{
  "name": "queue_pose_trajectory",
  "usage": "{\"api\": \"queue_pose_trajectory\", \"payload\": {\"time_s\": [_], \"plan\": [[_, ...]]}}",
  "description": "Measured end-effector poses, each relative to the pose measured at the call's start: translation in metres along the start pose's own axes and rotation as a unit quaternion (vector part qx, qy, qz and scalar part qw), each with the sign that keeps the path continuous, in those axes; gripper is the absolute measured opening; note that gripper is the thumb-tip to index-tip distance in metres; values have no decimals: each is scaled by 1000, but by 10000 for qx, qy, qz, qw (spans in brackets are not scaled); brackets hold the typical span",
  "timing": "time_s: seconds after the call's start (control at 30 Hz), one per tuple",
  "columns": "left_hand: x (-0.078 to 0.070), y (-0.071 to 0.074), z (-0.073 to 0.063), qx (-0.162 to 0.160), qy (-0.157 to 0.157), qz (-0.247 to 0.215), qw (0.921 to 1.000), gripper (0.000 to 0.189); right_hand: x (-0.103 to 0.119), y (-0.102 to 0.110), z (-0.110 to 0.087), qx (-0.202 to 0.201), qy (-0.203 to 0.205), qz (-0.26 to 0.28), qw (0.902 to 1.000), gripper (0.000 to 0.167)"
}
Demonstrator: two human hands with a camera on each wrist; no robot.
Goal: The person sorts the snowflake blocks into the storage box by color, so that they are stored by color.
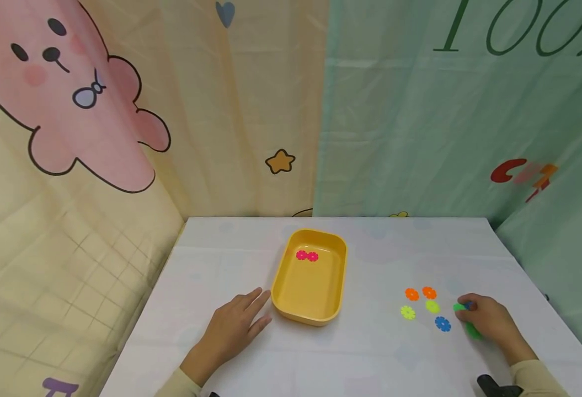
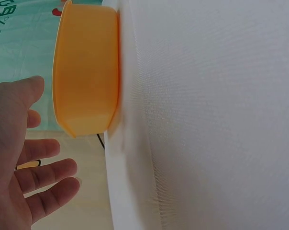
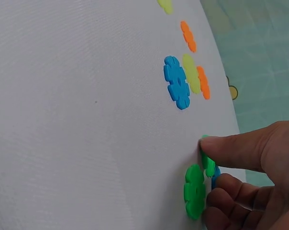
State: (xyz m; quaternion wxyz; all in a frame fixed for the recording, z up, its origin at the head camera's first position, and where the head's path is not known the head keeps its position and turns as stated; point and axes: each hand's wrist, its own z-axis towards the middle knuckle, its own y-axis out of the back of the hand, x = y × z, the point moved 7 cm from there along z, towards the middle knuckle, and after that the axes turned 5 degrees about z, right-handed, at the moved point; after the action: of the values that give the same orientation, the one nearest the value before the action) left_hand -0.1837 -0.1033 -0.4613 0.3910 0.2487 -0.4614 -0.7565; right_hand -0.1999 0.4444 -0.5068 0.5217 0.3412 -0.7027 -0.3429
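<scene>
On my feed, the right fingers (image 1: 480, 305) pinch a green plastic flower disc (image 3: 209, 168), the white counter (image 1: 370, 353) ending to their right. Left fingers (image 1: 247, 305), loosely spread, lie just beside a yellow plastic tray (image 1: 305, 292) holding two pink flower discs (image 1: 302, 255).

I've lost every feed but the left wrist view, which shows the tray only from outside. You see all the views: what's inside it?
Observer: Two pink flowers lie side by side, nearer the far end of the tray.
Operator: And what is the right hand touching?
Observer: Its thumb is on a green flower.
Operator: Does anything lie between the tray and that hand?
Observer: Yes, spread on the table: two orange flowers, two yellow flowers and a blue flower.
</scene>
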Motion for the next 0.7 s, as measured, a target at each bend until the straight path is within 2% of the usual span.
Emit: {"api": "queue_pose_trajectory", "payload": {"time_s": [0.17, 0.7], "plan": [[0, 0, 0, 7, -21, 49, 10000, 57, 0, 0, 0, -62, 33, -11, 10000, 42], [0, 2, -1, -47, -25, 33, 10000, 57, -4, 0, -1, -112, -321, 269, 9991, 38]]}}
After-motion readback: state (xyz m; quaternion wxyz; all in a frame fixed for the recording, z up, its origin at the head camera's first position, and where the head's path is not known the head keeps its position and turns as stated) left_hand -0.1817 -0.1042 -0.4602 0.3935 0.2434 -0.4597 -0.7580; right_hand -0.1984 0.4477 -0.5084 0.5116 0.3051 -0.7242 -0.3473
